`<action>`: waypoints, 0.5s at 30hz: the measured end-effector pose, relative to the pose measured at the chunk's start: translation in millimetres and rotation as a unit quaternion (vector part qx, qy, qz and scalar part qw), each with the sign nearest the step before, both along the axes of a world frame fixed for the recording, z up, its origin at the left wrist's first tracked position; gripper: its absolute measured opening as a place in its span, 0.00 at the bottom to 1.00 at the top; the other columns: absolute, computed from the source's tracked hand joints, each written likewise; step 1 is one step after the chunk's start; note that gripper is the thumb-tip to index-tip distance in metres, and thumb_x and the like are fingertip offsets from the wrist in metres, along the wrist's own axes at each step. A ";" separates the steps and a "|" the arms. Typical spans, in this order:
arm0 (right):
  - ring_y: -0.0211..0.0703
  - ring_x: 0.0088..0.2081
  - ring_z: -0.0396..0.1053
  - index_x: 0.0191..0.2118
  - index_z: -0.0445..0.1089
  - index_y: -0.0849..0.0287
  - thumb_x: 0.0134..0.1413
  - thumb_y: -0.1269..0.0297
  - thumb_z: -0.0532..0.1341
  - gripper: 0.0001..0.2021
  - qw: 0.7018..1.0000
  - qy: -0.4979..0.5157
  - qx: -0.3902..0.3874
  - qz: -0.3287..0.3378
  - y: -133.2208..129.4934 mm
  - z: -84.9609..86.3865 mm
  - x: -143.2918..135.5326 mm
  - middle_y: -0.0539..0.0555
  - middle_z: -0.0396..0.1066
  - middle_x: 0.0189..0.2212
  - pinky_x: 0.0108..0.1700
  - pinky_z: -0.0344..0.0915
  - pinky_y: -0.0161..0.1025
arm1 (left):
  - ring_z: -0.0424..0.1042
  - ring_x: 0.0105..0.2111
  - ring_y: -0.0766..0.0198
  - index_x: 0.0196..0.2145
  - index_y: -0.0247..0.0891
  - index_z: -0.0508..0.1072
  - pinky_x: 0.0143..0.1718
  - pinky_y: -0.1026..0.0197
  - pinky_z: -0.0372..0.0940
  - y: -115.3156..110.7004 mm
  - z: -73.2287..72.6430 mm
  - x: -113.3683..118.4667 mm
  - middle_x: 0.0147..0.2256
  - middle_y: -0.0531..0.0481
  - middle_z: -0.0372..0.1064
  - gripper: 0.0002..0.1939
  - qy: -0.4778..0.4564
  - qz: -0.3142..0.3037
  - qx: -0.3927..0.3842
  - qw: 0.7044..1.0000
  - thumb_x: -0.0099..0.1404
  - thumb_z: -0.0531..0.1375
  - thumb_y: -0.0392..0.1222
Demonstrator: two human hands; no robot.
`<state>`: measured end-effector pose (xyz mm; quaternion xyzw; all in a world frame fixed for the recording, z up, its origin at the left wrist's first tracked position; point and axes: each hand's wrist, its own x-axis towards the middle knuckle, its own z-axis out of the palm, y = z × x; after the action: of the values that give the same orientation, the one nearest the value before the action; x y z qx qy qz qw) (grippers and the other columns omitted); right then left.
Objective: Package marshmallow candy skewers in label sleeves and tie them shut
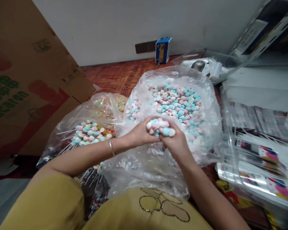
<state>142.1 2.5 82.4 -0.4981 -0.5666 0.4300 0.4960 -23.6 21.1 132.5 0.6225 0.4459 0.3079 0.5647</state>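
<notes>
My left hand [142, 132] and my right hand [178, 140] are cupped together around a cluster of pastel candies [158, 125], small rounded pieces in pink, white and light blue. Whether sticks run down inside the grip is hidden by my fingers. Just beyond my hands, a large clear plastic bag [207, 92] lies wide open, full of loose candies [175, 100] in the same colours. To the left of my left forearm, candy-topped sticks [90, 133] lie bunched on crumpled plastic, white sticks pointing left. More sticks [92, 175] show below that forearm.
A printed cardboard box [38, 76] stands at the left. A small blue box-shaped device [163, 51] sits by the wall. A metal scoop [198, 65] rests among plastic at the back right. On the right, a clear bin [227, 127] holds printed packets [259, 150] and white sticks.
</notes>
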 end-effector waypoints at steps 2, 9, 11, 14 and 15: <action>0.48 0.42 0.73 0.56 0.72 0.55 0.48 0.67 0.63 0.26 0.998 0.029 -0.048 0.005 -21.5 -19.1 -16.2 0.53 0.76 0.41 0.41 0.72 0.42 | 0.75 0.43 0.55 0.61 0.38 0.63 0.40 0.55 0.73 -19.0 -19.8 -15.4 0.48 0.42 0.73 0.43 0.007 -0.001 -0.073 0.997 0.50 0.72 0.42; 0.53 0.56 0.69 0.61 0.66 0.58 0.52 0.71 0.59 0.28 0.995 -0.068 -0.019 0.077 -53.1 -55.5 -47.1 0.60 0.72 0.54 0.59 0.68 0.53 | 0.64 0.62 0.38 0.67 0.35 0.60 0.60 0.41 0.65 -37.0 -42.4 -55.3 0.63 0.29 0.61 0.52 0.282 -0.049 0.103 0.953 0.47 0.75 0.43; 0.57 0.63 0.62 0.66 0.61 0.60 0.52 0.74 0.59 0.33 0.981 -0.172 0.034 0.087 -56.2 -58.5 -49.1 0.65 0.65 0.61 0.64 0.62 0.56 | 0.69 0.59 0.40 0.70 0.36 0.54 0.55 0.44 0.68 -37.1 -33.6 -60.7 0.59 0.30 0.66 0.52 0.352 -0.094 0.131 0.922 0.52 0.72 0.38; 0.67 0.68 0.56 0.69 0.58 0.61 0.49 0.76 0.62 0.39 0.930 -0.347 0.058 0.110 -57.2 -56.9 -50.3 0.71 0.58 0.66 0.65 0.59 0.63 | 0.77 0.45 0.50 0.73 0.38 0.48 0.44 0.54 0.69 -32.9 -12.8 -65.4 0.47 0.39 0.76 0.52 0.407 -0.147 0.152 0.888 0.57 0.68 0.35; 0.71 0.68 0.55 0.70 0.57 0.61 0.49 0.75 0.63 0.40 0.911 -0.390 0.061 0.122 -56.8 -55.2 -50.0 0.73 0.57 0.67 0.64 0.59 0.66 | 0.78 0.41 0.53 0.73 0.39 0.49 0.42 0.56 0.69 -30.4 -5.7 -66.4 0.45 0.42 0.77 0.49 0.412 -0.158 0.167 0.881 0.59 0.67 0.36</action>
<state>92.1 -54.3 27.2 -0.5215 -0.7966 0.2234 0.2087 -89.9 -9.2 126.8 0.8407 0.4760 0.0000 0.2582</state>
